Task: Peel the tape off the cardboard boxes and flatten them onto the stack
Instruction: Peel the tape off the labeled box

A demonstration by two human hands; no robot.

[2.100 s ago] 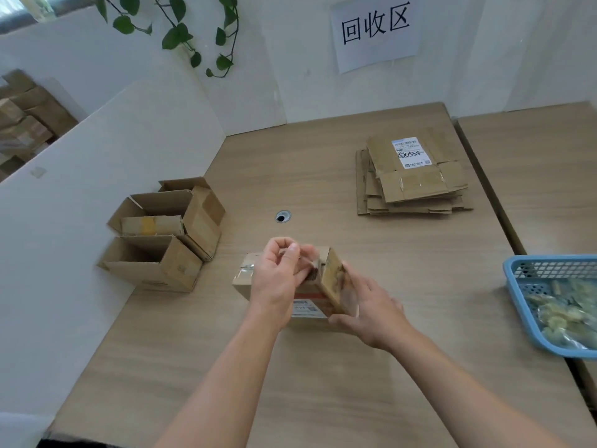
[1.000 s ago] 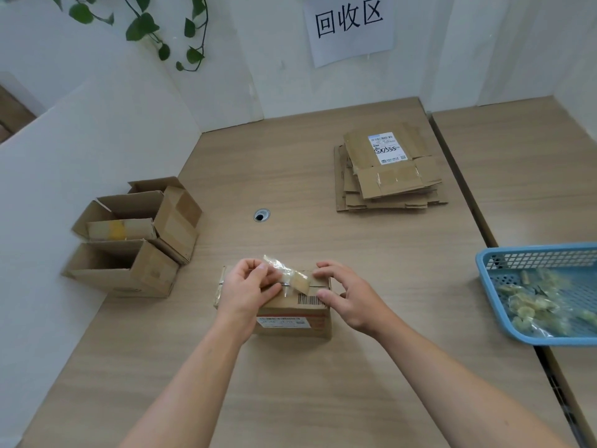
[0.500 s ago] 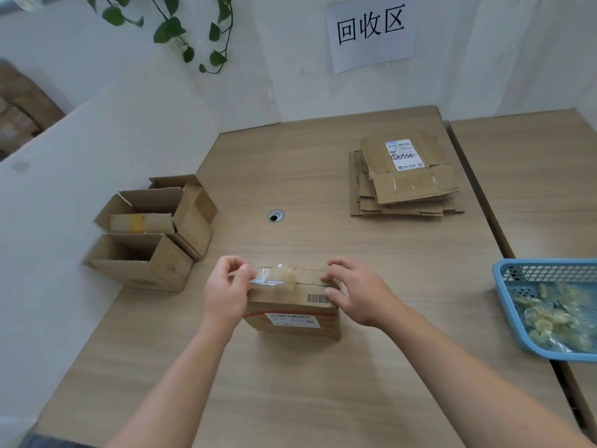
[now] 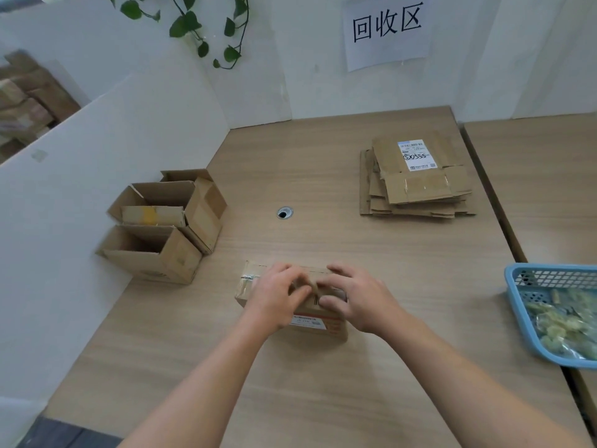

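Observation:
A small taped cardboard box with a red-and-white label lies on the wooden table in front of me. Clear tape still wraps its left end. My left hand rests on the box top, its fingers curled at the middle seam, where they seem to pinch a bit of tape; motion blur hides the detail. My right hand grips the box's right part, fingers on top and thumb against the front by the barcode. The stack of flattened boxes lies at the far right of the table.
Three open cardboard boxes stand at the left against a white partition. A blue basket with crumpled tape sits at the right edge. A cable hole is mid-table. A second table adjoins on the right.
My left hand, which held a peeled tape strip out at the box's left end, has moved right onto the box top, meeting my right hand. The loose strip no longer shows.

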